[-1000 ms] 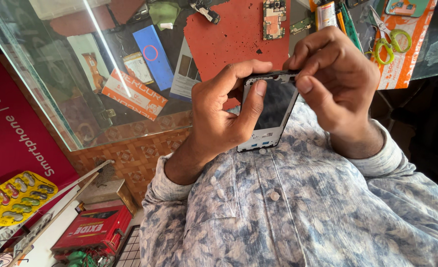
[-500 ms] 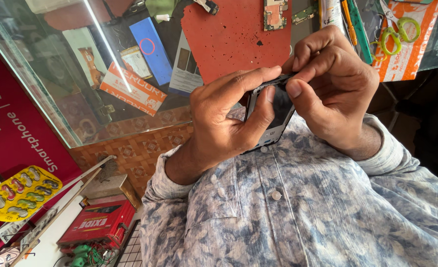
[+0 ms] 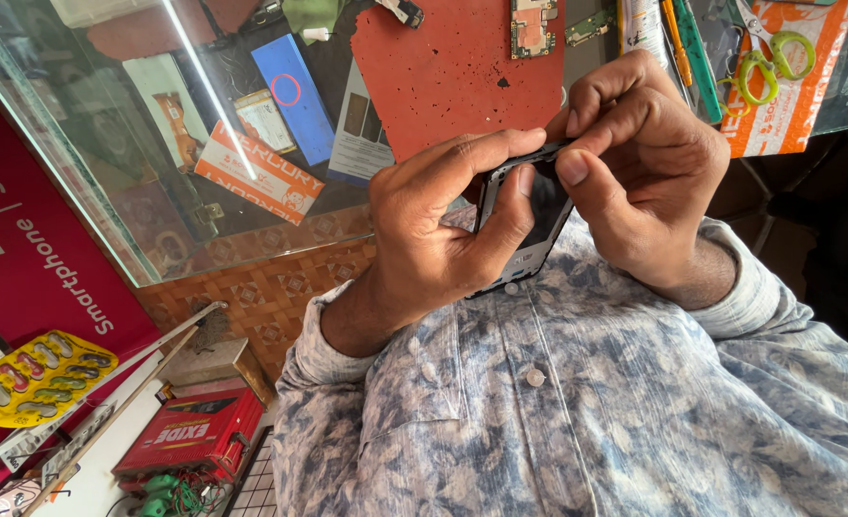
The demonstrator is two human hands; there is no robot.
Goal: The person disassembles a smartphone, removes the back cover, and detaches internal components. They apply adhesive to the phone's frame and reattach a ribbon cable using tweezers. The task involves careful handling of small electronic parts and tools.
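Note:
I hold a small dark phone (image 3: 531,222) with a silver lower edge upright in front of my chest, over a blue patterned shirt. My left hand (image 3: 434,239) wraps around its left side, thumb lying across the screen and forefinger stretched over the top edge. My right hand (image 3: 649,172) grips the top right corner, thumb pressed on the screen's edge and fingers curled behind. Most of the phone's body is hidden by the fingers.
A glass counter (image 3: 108,201) lies ahead with a red mat (image 3: 453,81), a circuit board (image 3: 531,27), green-handled scissors (image 3: 769,56), a blue box (image 3: 290,91) and an orange-and-white box (image 3: 256,177). Lower left sit a red battery box (image 3: 189,436) and a yellow blister card (image 3: 36,375).
The phone has turned more edge-on between my hands. My left forefinger has stretched across its top and my right thumb has slid onto the screen's edge.

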